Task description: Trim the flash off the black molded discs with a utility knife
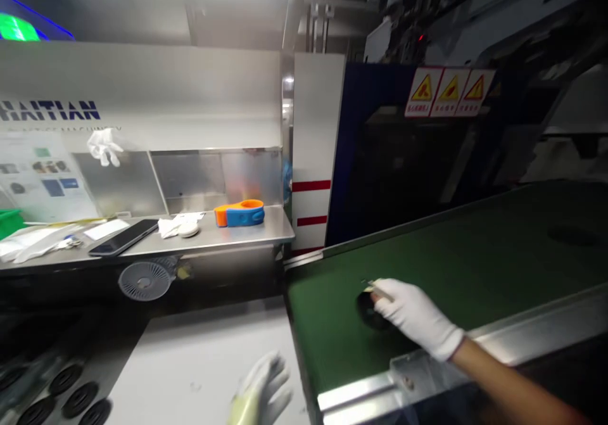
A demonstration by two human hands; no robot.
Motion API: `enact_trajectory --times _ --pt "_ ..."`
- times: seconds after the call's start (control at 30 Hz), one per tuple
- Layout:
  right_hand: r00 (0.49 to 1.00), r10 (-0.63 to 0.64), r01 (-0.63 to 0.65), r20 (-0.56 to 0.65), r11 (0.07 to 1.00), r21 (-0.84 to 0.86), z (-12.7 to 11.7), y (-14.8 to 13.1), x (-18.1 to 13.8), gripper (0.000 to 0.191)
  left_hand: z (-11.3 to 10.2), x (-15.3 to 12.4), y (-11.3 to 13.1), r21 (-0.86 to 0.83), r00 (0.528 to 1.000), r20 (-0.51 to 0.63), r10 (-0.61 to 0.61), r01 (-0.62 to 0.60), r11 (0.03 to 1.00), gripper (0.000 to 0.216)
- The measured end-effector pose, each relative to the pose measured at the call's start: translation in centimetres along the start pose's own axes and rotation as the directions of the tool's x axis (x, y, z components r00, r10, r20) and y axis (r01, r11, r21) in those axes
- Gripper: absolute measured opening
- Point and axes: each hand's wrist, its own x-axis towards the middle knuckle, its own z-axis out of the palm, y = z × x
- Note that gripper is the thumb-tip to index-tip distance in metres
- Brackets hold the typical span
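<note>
In the head view, a black round moulded part (369,312) is lying on a green conveyor belt (479,254) and is being grasped by the clenched fingers (384,299) of the white-gloved right hand (415,314). The gloved left hand (262,390), blurred by motion, is held released with its fingers spread above a white surface (190,374), near black discs (80,399). An orange-and-blue plastic piece (239,213) and a phone (123,237) are carried on a steel worktop (237,236) beyond
</note>
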Motion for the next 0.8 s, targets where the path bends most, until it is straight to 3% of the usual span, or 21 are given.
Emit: enact_trajectory --times 0.07,0.1,0.17,0.23,0.37,0.43,0.53,0.67,0.8 --pt "0.988 -0.067 0.052 0.138 0.993 0.109 5.5 -7.2 -2.9 0.02 -0.5 0.4 -1.2 -0.206 0.991 0.041 -0.13 0.136 0.969 0.051" --pt "0.976 -0.063 0.037 0.21 0.991 0.125 7.5 -10.2 -4.1 0.021 -0.7 0.5 -1.6 -0.299 0.977 0.125 -0.174 0.204 0.932 0.051" --pt "0.954 -0.019 -0.015 0.3 0.994 0.111 10.0 -14.6 -5.9 0.02 -1.4 0.5 -1.8 -0.414 0.941 0.215 -0.262 0.331 0.848 0.045" --pt "0.949 -0.016 -0.032 0.314 0.989 0.147 11.0 -16.8 -6.9 0.018 -2.6 0.2 -1.2 -0.48 0.921 0.233 -0.311 0.387 0.787 0.036" --pt "0.978 -0.022 -0.054 0.209 0.936 0.349 11.4 -17.7 -8.4 0.028 -6.1 -0.8 0.9 -0.608 0.952 0.161 -0.259 0.303 0.734 0.025" --pt "0.971 0.011 -0.1 0.239 0.926 0.364 12.0 -17.9 -9.1 0.032 -7.3 -1.4 1.8 -0.614 0.977 0.079 -0.198 0.204 0.763 0.028" --pt "0.936 0.008 -0.147 0.351 0.918 0.37 13.7 -18.9 -10.1 0.029 -7.6 -2.1 2.6 -0.606 0.988 0.04 -0.146 0.141 0.783 0.033" --pt "0.941 -0.017 -0.128 0.337 0.906 0.404 15.1 -20.3 -10.4 0.022 -7.4 -2.5 2.9 -0.639 0.984 0.12 -0.135 0.181 0.748 0.025" --pt "0.921 -0.026 -0.118 0.389 0.932 0.343 15.0 -20.3 -10.4 0.02 -8.2 -2.4 2.8 -0.549 0.985 0.099 -0.138 0.17 0.818 0.036"
